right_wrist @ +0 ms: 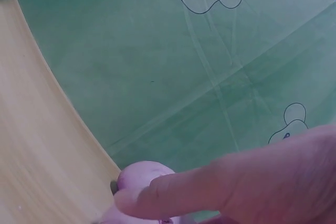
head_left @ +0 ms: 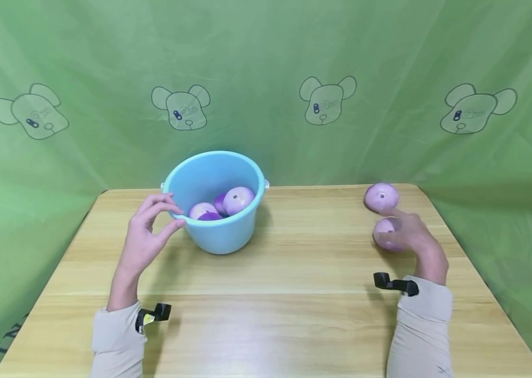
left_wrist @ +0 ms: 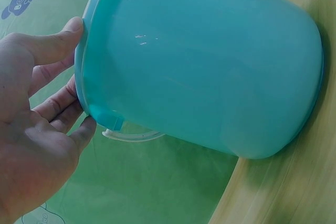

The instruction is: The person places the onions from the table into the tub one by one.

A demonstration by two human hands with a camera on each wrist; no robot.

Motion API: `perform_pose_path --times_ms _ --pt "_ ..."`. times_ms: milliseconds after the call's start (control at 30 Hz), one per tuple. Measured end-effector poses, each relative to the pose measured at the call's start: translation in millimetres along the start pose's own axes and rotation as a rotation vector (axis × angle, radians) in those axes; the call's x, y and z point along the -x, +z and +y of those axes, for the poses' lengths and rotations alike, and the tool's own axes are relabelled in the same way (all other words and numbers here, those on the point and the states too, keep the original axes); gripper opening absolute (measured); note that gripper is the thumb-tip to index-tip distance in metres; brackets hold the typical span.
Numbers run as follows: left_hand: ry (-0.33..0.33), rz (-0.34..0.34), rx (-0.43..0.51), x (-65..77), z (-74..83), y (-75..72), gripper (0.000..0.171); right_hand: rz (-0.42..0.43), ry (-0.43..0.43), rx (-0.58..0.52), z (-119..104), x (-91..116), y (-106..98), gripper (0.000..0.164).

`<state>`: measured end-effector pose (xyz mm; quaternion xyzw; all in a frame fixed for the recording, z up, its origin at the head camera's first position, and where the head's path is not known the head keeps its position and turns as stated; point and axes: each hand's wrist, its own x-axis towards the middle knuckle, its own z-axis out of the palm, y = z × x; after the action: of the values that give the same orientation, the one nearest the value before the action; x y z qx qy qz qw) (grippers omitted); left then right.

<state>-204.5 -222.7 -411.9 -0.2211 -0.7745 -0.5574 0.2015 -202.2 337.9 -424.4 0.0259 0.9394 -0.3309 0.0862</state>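
In the head view a light blue bucket [head_left: 221,239] stands upright at the table's back left. Several round purple-and-white things [head_left: 238,200] lie inside it. My left hand [head_left: 145,236] pinches the bucket's left rim between thumb and fingers; the left wrist view shows the thumb on the rim of the bucket [left_wrist: 210,66]. At the right, my blurred right hand [head_left: 412,233] reaches over a round light purple thing [head_left: 381,241], thumb across it and fingers spread. Another round purple thing [head_left: 383,196] sits just behind. In the right wrist view the thumb partly hides a purple thing [right_wrist: 142,173].
The wooden table [head_left: 285,304] ends at the back against a green curtain [head_left: 266,63] printed with bear heads. A white handle [left_wrist: 136,137] hangs at the bucket's side. Each wrist carries a small black camera mount [head_left: 395,283].
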Motion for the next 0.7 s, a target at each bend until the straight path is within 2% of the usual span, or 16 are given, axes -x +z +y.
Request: perform_pose_path --times_ms 233,533,700 --pt "0.005 -0.003 0.018 -0.2 1.4 -0.6 0.019 -0.002 -0.035 0.008 2.3 -1.1 2.9 0.07" --pt "-0.002 0.006 0.026 -0.3 1.8 0.1 0.02 0.013 -0.023 0.043 3.7 -3.6 4.7 0.072" --pt "-0.004 0.006 0.028 1.0 1.9 -0.1 0.018 0.009 -0.022 0.04 6.2 -6.0 5.8 0.084"
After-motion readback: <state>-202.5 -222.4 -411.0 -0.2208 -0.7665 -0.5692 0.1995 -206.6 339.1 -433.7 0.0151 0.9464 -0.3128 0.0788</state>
